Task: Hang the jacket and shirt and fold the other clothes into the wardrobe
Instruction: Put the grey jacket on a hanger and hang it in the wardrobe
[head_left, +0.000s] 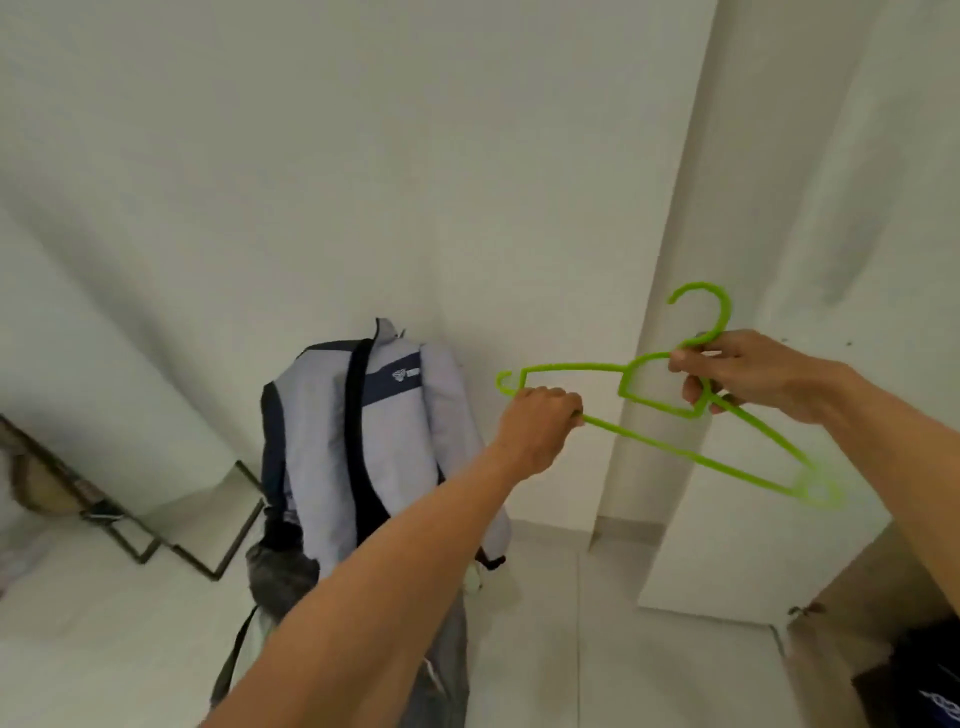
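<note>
Held up right of centre: green hanger (571, 368), gripped at its lower bar by left hand (540, 431), pinched below the hook by right hand (753, 376). At lower centre, grey-and-navy jacket (405, 441), apparently draped upright.

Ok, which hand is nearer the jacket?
Left. The left hand grips the hanger by its lower bar, just right of the jacket. The right hand pinches the hanger's neck under the hook, farther right.

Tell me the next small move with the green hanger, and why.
Probably bring the green hanger to the grey jacket and slip one end into a shoulder: left hand and right hand both grip the bare hanger, and the jacket sits apart.
</note>
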